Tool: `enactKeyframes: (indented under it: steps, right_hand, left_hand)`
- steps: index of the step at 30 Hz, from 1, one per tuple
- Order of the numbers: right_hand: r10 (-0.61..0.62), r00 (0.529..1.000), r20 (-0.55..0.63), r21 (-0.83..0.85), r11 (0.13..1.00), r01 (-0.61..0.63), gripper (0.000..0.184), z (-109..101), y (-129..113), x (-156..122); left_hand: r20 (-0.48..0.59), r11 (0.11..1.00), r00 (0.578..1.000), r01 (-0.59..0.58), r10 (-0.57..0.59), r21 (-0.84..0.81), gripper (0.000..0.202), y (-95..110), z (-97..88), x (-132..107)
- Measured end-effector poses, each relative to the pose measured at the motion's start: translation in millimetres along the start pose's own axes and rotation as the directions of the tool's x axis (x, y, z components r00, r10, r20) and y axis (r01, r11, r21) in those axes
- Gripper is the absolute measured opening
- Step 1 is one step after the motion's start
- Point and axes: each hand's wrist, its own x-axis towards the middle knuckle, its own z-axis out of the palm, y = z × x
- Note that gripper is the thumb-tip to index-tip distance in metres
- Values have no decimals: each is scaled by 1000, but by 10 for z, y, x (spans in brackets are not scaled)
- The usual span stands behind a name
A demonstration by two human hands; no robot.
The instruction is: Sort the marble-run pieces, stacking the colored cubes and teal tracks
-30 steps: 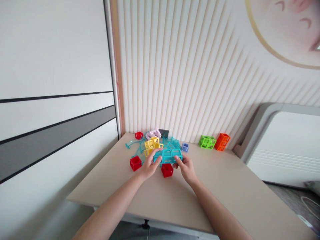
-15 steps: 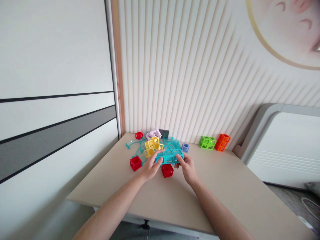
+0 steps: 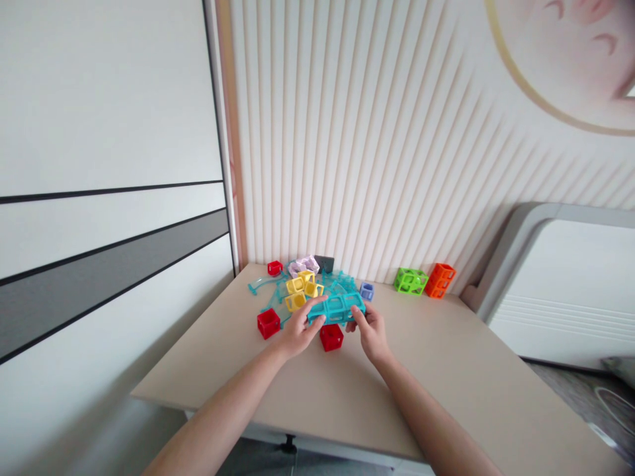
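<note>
Between my two hands is a teal block of joined open-frame cubes (image 3: 336,309), raised above the table. My left hand (image 3: 301,328) grips its left end, thumb on the near side. On its right end, the thumb and fingers of my right hand (image 3: 370,329) are closed. Just below the teal block lies a red cube (image 3: 331,338); another red cube (image 3: 268,324) sits to the left of my left hand. Behind the hands are several yellow cubes (image 3: 296,301) and a tangle of translucent teal pieces (image 3: 342,283), partly hidden by the held block.
Toward the wall stand a small red cube (image 3: 274,268), lilac pieces (image 3: 304,266), a black box (image 3: 325,264) and a blue cube (image 3: 366,291). Farther right are a green cube block (image 3: 411,281) and an orange one (image 3: 440,281). The table (image 3: 213,357) meets a ribbed wall.
The view has shifted very slightly. Both hands keep hold of the teal block, and my right thumb has slid a little along its top.
</note>
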Motion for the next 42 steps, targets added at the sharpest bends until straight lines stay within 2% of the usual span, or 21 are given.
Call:
enactKeyframes:
  steps: [6,11,17,19,22,27,29,32,39,42]
  right_hand:
    - [27,998,-62,35,999,-25,42,-1,60,35]
    - [46,996,-73,90,995,-39,41,-12,84,49]
    - [18,999,-36,42,999,-16,38,-21,76,41]
    - [1,998,-56,64,998,2,38,-20,79,51]
    - [-12,997,-83,140,990,24,43,-8,82,63]
    - [40,999,-8,268,963,-36,52,26,68,38]
    - [81,997,1,308,948,-77,56,31,67,29]
    - [107,993,-54,337,938,-82,59,29,77,32]
    - [65,984,-163,345,939,-5,63,66,101,42]
    - [35,973,-227,344,938,46,58,41,102,78]
  left_hand:
    - [91,975,989,-130,115,179,43,56,4,-14]
    - [125,962,978,-189,166,197,45,70,2,-20]
    - [137,948,973,-214,186,235,43,101,-32,-50]
    - [192,922,957,-264,215,284,43,123,-30,-56]
    - [284,842,907,-401,310,361,45,143,-9,-53]
    - [379,700,838,-539,392,469,47,129,19,-31]
    - [410,679,826,-556,386,479,49,132,19,-22]
    - [435,680,814,-569,385,463,50,159,18,-6]
    - [463,643,785,-611,412,462,51,163,44,28]
    - [448,634,791,-605,416,481,48,137,30,25]
